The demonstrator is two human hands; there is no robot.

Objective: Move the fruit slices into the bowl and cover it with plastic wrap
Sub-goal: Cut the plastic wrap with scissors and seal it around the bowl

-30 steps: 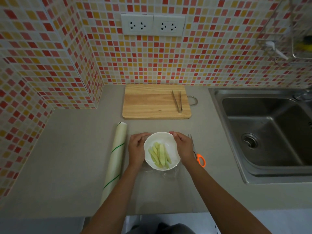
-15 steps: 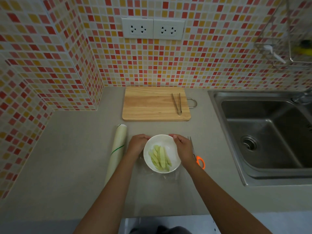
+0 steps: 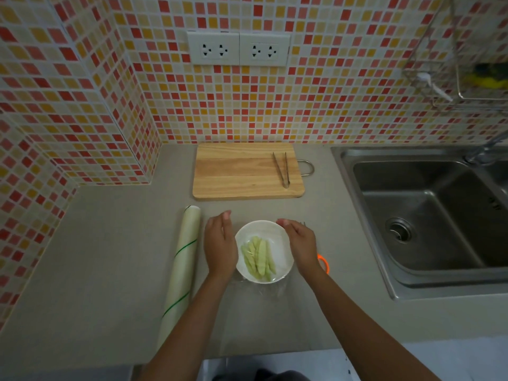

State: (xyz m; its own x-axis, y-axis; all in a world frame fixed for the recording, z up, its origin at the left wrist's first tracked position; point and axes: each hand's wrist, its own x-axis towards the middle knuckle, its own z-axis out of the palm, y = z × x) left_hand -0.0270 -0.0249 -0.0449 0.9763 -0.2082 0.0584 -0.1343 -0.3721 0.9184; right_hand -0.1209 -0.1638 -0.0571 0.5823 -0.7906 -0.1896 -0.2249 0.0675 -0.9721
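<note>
A white bowl [image 3: 277,229] stands on the grey counter near its front edge, with several pale green fruit slices [image 3: 258,258] lying inside. A sheet of clear plastic wrap [image 3: 270,291] lies over the bowl and trails onto the counter in front of it. My left hand [image 3: 220,246] is against the bowl's left side, fingers straight and together. My right hand [image 3: 299,243] curves beside the right rim, fingertips at the far edge. Neither hand holds anything that I can make out. The roll of plastic wrap [image 3: 182,262] lies lengthwise left of my left hand.
A wooden cutting board [image 3: 242,171] with metal tongs [image 3: 281,169] on it lies behind the bowl. Scissors with an orange handle [image 3: 324,262] sit partly hidden under my right hand. A steel sink [image 3: 428,215] fills the right side. Tiled walls close off the back and left.
Both hands have loosened from the bowl's rim and straightened, the left sliding to the side of the bowl. The bowl has stayed put.
</note>
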